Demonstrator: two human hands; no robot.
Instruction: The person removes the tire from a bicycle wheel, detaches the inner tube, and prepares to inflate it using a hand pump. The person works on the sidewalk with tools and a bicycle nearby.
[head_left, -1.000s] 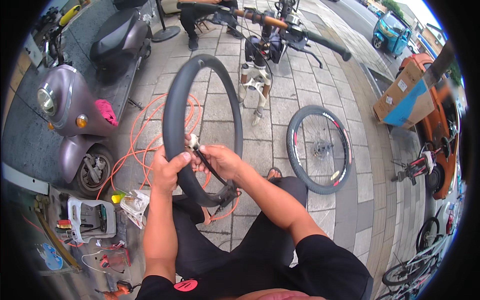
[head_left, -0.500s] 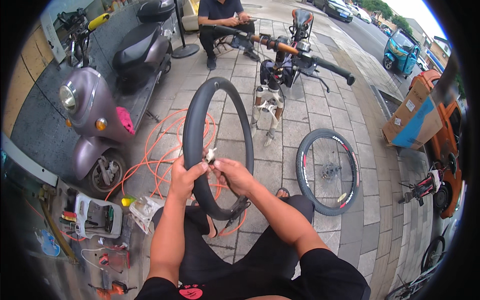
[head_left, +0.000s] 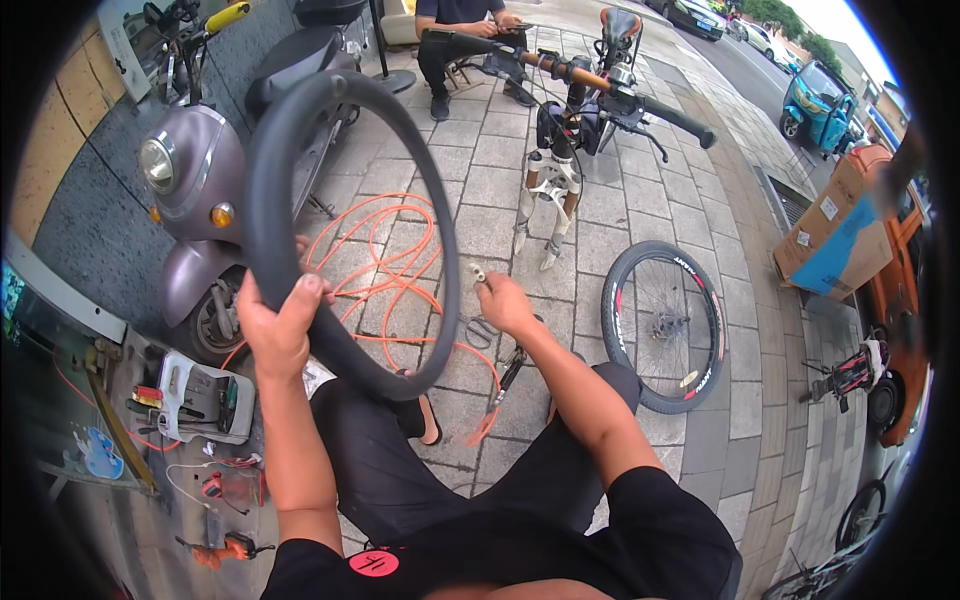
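An inflated black bicycle inner tube (head_left: 268, 220) stands upright in front of me, left of centre. My left hand (head_left: 278, 325) is wrapped round its near left side, thumb on the rubber. Off to the right, apart from the tube, my right hand (head_left: 508, 306) pinches a small off-white piece (head_left: 477, 271) whose kind I cannot make out. Below that hand a pair of scissors (head_left: 481, 333) lies on the paving. An air hose nozzle (head_left: 513, 368) is between my knees, joined to the coiled orange hose (head_left: 385, 212).
Ahead stands a bicycle (head_left: 552, 185) without its front wheel. A wheel with a tyre (head_left: 612, 330) lies on the right. On the left are a purple scooter (head_left: 195, 190), a grey tool tray (head_left: 240, 412) and an orange power tool (head_left: 232, 548). A person (head_left: 460, 45) sits beyond.
The inner tube has swung left and up in my left hand. My right hand has come away from it to the right with the off-white piece, and the scissors now show.
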